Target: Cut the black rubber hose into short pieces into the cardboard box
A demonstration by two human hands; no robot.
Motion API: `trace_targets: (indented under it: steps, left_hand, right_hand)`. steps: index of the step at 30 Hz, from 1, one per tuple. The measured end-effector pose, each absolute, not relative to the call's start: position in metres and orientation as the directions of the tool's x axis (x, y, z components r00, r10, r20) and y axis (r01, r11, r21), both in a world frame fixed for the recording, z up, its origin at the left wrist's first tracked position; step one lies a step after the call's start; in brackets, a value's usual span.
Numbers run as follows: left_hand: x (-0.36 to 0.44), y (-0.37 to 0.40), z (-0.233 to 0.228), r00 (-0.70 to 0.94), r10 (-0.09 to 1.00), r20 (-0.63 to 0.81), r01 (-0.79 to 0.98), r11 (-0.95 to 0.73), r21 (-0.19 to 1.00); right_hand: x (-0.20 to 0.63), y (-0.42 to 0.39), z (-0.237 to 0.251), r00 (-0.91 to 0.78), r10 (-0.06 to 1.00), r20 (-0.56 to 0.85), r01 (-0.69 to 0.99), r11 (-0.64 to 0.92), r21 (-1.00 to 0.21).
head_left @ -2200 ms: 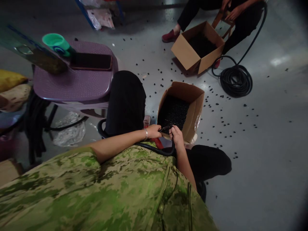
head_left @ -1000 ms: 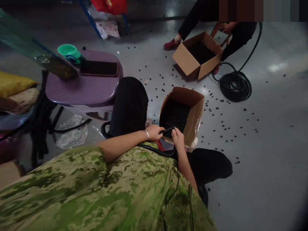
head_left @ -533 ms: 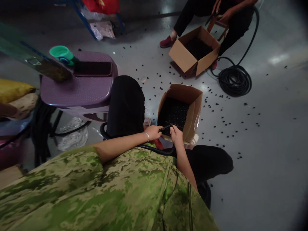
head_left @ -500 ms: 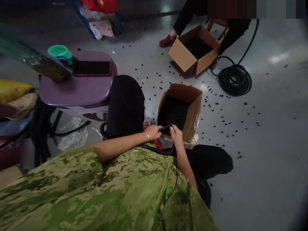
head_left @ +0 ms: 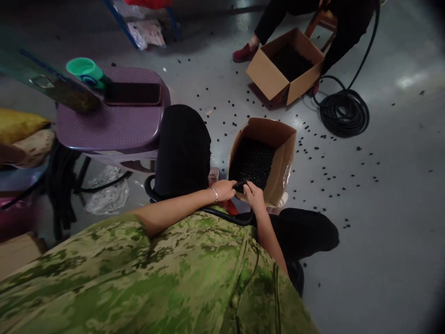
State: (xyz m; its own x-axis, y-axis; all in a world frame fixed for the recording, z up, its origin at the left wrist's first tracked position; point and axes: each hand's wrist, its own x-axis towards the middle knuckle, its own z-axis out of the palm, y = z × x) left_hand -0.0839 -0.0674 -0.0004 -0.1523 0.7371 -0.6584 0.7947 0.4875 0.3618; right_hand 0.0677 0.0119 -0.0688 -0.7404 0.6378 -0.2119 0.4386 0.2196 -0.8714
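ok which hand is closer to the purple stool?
Left. The left hand is on the side towards the purple stool, gripping the black hose end. The right hand is farther away, at the near edge of the cardboard box.

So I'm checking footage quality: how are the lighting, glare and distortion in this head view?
Head view: dim overall; window glare on the floor; wide-lens bending and dark corners at the right edge; the left hand and right hand are small but sharp enough at the box.

black ribbed hose (head_left: 222, 214), curving across lap, end at box rim
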Motion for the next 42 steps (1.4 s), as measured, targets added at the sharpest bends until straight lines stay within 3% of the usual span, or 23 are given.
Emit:
trace_targets:
  steps: [20,23,33,42]
  left_hand:
    - [-0.078,-0.06,-0.02,-0.199,0.755,-0.625,0.835,0.465,0.295]
    - [-0.078,-0.057,-0.024,-0.227,0.753,-0.617,0.834,0.478,0.276]
    - [-0.08,-0.058,-0.024,-0.177,0.761,-0.624,0.874,0.413,0.256]
    - [-0.083,-0.057,-0.023,-0.187,0.762,-0.619,0.87,0.421,0.257]
  right_hand:
    - [0.069,0.011,-0.081,-0.649,0.738,-0.185,0.541,0.276,-0.794]
    - [0.068,0.008,-0.088,-0.674,0.715,-0.186,0.543,0.309,-0.781]
    - [0.069,0.017,-0.097,-0.662,0.67,-0.337,0.66,0.308,-0.685]
    - [0.068,0.026,-0.098,-0.573,0.722,-0.387,0.722,0.222,-0.655]
